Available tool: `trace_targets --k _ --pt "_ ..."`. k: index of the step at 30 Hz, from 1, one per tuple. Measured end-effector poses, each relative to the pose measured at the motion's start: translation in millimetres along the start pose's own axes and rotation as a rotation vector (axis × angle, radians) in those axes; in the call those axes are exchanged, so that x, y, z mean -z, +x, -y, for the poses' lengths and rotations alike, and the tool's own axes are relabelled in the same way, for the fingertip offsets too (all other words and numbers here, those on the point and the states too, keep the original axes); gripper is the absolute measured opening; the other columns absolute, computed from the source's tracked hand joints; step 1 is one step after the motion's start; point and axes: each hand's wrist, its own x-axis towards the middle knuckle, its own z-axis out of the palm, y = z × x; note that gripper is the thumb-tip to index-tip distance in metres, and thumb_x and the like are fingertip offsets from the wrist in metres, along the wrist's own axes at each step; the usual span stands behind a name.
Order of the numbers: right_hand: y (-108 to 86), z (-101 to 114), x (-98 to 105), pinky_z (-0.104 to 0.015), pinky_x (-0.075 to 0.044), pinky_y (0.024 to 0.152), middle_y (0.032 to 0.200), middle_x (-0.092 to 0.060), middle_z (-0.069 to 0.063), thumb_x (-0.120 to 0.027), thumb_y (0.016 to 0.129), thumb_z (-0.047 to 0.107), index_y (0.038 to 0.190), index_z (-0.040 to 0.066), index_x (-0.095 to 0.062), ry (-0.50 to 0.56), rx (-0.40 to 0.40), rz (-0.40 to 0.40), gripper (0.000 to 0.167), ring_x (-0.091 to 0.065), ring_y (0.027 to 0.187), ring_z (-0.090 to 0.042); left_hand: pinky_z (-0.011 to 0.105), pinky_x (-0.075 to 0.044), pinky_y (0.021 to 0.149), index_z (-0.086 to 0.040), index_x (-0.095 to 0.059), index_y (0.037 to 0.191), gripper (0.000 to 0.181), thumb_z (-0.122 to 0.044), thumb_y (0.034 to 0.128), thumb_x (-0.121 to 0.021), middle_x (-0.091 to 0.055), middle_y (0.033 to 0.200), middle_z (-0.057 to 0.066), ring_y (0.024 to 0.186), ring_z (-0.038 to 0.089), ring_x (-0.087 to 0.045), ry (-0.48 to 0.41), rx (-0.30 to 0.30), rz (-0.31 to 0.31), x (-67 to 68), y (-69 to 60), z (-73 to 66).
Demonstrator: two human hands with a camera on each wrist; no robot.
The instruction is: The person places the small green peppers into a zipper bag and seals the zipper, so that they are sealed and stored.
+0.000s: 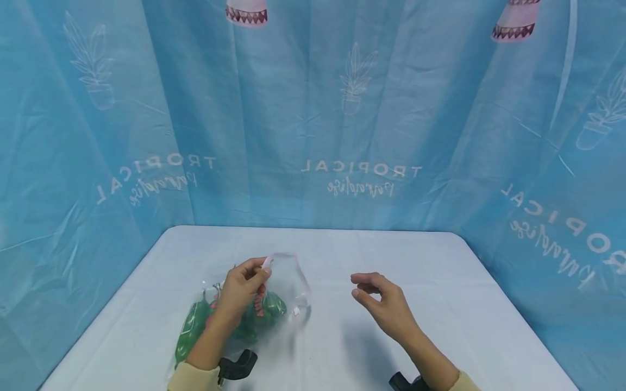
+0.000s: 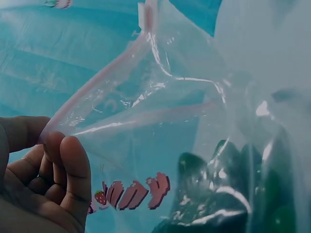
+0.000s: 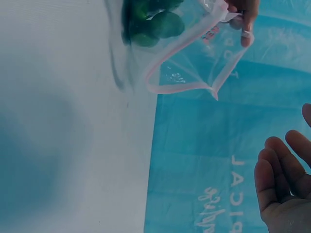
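A clear zip bag (image 1: 294,285) with a pink strip along its mouth stands on the table's left side. Shiny green vegetables (image 1: 192,328), perhaps peppers, fill its lower part; plastic glare blurs their exact kind. My left hand (image 1: 238,288) pinches the bag's top edge between thumb and fingers, as the left wrist view also shows. A white slider (image 2: 145,17) sits on the pink strip (image 2: 92,87), and the mouth gapes in the right wrist view. My right hand (image 1: 386,305) hovers right of the bag, fingers loosely bent, holding nothing and apart from the plastic.
A white-covered table (image 1: 440,304) lies under both hands. Blue printed curtain (image 1: 313,130) hangs behind it and along both sides. Black wrist mounts (image 1: 238,365) are strapped near the cuffs.
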Motion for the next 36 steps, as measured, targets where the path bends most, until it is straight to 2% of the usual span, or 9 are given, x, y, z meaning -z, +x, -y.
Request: trace_targets --k 6,11,15,20,26,32,36 --pt "-3.8 -2 -1 -0.022 -0.05 0.081 0.107 -0.067 0.004 -0.067 0.087 0.027 0.111 0.026 -0.065 0.017 -0.053 0.022 0.024 -0.059 0.095 -0.009 0.024 -0.045 0.049 -0.004 -0.061 0.118 0.028 -0.013 0.0915 -0.06 -0.054 0.081 0.007 0.056 0.012 -0.05 0.043 -0.02 0.011 -11.7 -0.4 5.1" --pt "-6.5 -6 -6 -0.022 -0.05 0.08 0.106 -0.068 0.005 -0.067 0.087 0.026 0.109 0.028 -0.065 0.038 -0.064 0.041 0.022 -0.06 0.093 -0.007 0.023 -0.039 0.042 -0.007 -0.062 0.119 0.029 -0.013 0.0909 -0.061 -0.054 0.081 0.007 0.052 0.01 -0.048 0.119 -0.055 -0.002 -20.7 -2.0 8.5" --pt "-9.8 -11 -11 -0.022 -0.049 0.077 0.104 -0.068 0.005 -0.068 0.086 0.025 0.107 0.03 -0.065 0.047 -0.071 0.059 0.022 -0.06 0.091 -0.006 0.021 -0.035 0.039 -0.009 -0.064 0.117 0.028 -0.015 0.0903 -0.061 -0.056 0.077 0.005 0.051 0.007 -0.042 0.254 -0.105 -0.021 -27.9 -2.2 12.2" --pt "-14.9 -15 -17 -0.023 -0.049 0.077 0.102 -0.069 0.005 -0.069 0.085 0.026 0.105 0.03 -0.065 0.038 -0.09 0.074 0.021 -0.06 0.088 -0.006 0.02 -0.034 0.044 -0.008 -0.066 0.114 0.027 -0.015 0.0878 -0.063 -0.056 0.071 0.0 0.052 0.004 -0.039 0.431 -0.168 -0.039 -38.3 -1.7 16.4" --pt "-18.1 -20 -21 -0.023 -0.049 0.078 0.1 -0.069 0.006 -0.069 0.085 0.024 0.106 0.026 -0.066 0.025 -0.095 0.075 0.021 -0.061 0.088 -0.006 0.02 -0.03 0.045 -0.01 -0.067 0.113 0.028 -0.018 0.0858 -0.065 -0.051 0.065 -0.005 0.05 0.005 -0.037 0.562 -0.195 -0.05 -48.9 -3.2 17.0" --pt "-20.8 -24 -25 -0.022 -0.05 0.078 0.099 -0.07 0.003 -0.069 0.085 0.023 0.105 0.027 -0.066 0.031 -0.086 0.087 0.021 -0.061 0.086 -0.005 0.021 -0.027 0.043 -0.008 -0.066 0.114 0.031 -0.019 0.0859 -0.062 -0.045 0.057 -0.008 0.047 0.006 -0.034 0.718 -0.254 -0.029 -57.3 -4.3 18.1" --pt "-22.4 -26 -28 -0.022 -0.05 0.078 0.099 -0.07 0.001 -0.068 0.085 0.025 0.106 0.026 -0.066 0.028 -0.075 0.1 0.021 -0.061 0.086 -0.005 0.021 -0.028 0.043 -0.008 -0.067 0.113 0.031 -0.02 0.0844 -0.062 -0.046 0.057 -0.009 0.048 0.005 -0.036 0.77 -0.265 -0.022 -61.1 -5.2 19.7"
